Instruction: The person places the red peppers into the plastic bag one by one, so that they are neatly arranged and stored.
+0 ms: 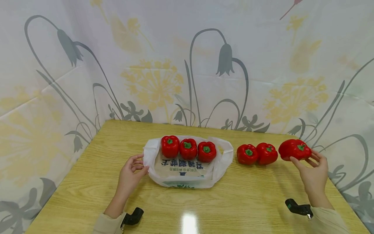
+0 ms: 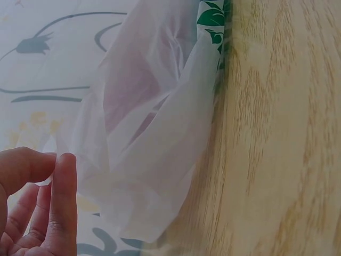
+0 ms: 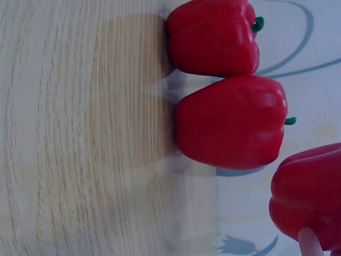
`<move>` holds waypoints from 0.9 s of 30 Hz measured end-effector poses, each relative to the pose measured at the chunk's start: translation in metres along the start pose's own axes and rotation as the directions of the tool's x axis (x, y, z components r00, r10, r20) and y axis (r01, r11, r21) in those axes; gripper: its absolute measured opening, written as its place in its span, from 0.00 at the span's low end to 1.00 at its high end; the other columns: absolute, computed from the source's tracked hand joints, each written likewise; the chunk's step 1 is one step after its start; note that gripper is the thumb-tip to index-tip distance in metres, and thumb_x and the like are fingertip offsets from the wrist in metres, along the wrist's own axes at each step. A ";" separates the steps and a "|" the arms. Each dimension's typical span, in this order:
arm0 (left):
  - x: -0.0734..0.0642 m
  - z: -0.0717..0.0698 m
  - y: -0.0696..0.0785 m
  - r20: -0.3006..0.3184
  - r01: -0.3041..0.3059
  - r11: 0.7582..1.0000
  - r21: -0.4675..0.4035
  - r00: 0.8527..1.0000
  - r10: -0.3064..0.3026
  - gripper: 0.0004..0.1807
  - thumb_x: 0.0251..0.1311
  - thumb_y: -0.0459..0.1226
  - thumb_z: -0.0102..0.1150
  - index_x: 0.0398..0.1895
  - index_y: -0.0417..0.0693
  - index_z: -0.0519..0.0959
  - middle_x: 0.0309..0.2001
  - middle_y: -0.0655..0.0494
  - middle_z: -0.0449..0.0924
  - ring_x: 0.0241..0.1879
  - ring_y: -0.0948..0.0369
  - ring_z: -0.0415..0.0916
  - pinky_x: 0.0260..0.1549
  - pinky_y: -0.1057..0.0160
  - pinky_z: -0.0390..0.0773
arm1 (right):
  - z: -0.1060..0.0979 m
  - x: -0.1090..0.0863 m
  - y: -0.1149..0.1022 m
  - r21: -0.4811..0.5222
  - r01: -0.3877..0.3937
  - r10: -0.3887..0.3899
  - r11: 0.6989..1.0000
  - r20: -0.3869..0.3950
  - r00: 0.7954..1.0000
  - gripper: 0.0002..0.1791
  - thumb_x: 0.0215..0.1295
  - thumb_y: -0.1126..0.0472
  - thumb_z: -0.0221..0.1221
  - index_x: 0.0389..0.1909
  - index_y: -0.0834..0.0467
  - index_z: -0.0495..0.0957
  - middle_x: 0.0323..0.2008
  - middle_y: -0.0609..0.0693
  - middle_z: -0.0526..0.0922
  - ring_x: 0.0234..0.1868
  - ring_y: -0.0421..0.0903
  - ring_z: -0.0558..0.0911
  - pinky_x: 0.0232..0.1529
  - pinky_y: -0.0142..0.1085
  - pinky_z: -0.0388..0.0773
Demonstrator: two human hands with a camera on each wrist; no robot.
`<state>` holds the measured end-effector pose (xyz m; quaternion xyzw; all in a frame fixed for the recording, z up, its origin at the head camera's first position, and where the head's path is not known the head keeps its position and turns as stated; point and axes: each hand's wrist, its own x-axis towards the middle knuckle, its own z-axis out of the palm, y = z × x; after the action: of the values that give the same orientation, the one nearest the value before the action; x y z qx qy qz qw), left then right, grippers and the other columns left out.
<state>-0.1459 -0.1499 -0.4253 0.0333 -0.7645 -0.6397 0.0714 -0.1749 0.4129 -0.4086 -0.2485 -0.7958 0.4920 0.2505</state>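
Note:
My left hand [image 1: 132,171] pinches the left edge of a white plastic bag [image 1: 222,169] between thumb and fingers. The left wrist view shows the thin bag [image 2: 154,176] held up at its rim. In the bag's opening sit three red bell peppers [image 1: 188,149] in a row, stems showing. On the right, my right hand [image 1: 315,169] holds another red bell pepper [image 1: 294,149], tilted sideways above the table. Part of that pepper [image 3: 309,197] shows in the right wrist view, with a fingertip on it.
Two more bell peppers [image 1: 247,154] stand side by side on the wooden table [image 1: 233,208], between the bag and my right hand. Behind the table hangs a white flower-patterned cloth [image 1: 175,42]. Each wrist wears a small black camera mount [image 1: 132,217].

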 end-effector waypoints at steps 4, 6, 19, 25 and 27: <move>0.000 0.000 0.000 0.000 0.003 1.000 0.002 1.000 -0.003 0.25 0.56 0.26 0.61 0.58 0.41 0.69 0.43 0.42 0.72 0.34 0.66 0.75 0.34 0.66 0.81 | 0.000 -0.010 -0.012 0.027 0.021 -0.021 0.999 0.004 1.000 0.41 0.53 0.55 0.67 0.66 0.50 0.59 0.58 0.47 0.64 0.51 0.41 0.69 0.30 0.16 0.71; 0.000 0.000 0.000 -0.002 0.006 1.000 0.000 1.000 -0.006 0.25 0.55 0.26 0.61 0.58 0.42 0.69 0.43 0.42 0.72 0.34 0.66 0.75 0.33 0.67 0.81 | 0.001 -0.006 -0.004 0.045 0.057 -0.058 0.997 0.006 0.998 0.41 0.51 0.55 0.69 0.65 0.48 0.60 0.56 0.43 0.65 0.49 0.37 0.70 0.30 0.16 0.72; 0.001 0.000 -0.001 0.004 0.005 1.000 -0.004 1.000 -0.005 0.25 0.56 0.26 0.61 0.58 0.41 0.69 0.43 0.42 0.72 0.34 0.66 0.75 0.34 0.66 0.81 | 0.006 -0.035 -0.046 0.183 0.101 -0.116 0.978 0.073 0.991 0.37 0.52 0.64 0.68 0.62 0.53 0.63 0.52 0.41 0.64 0.45 0.35 0.68 0.31 0.17 0.74; 0.000 0.000 0.000 0.005 0.006 1.000 -0.007 1.000 -0.006 0.25 0.56 0.26 0.60 0.58 0.41 0.69 0.43 0.42 0.72 0.34 0.66 0.75 0.35 0.63 0.82 | 0.011 -0.048 -0.059 0.320 0.108 -0.152 0.941 0.115 0.982 0.36 0.50 0.69 0.68 0.60 0.53 0.64 0.50 0.42 0.65 0.45 0.36 0.70 0.31 0.17 0.75; 0.000 0.000 0.001 0.004 0.006 1.000 -0.012 1.000 -0.006 0.25 0.55 0.25 0.60 0.58 0.40 0.69 0.43 0.42 0.72 0.34 0.66 0.75 0.34 0.65 0.81 | 0.013 -0.053 -0.064 0.343 0.105 -0.153 0.933 0.117 0.981 0.35 0.50 0.70 0.68 0.60 0.54 0.65 0.49 0.43 0.65 0.45 0.37 0.70 0.32 0.18 0.75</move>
<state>-0.1462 -0.1499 -0.4248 0.0340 -0.7608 -0.6445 0.0683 -0.1530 0.3449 -0.3638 -0.1138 -0.7309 0.6192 0.2637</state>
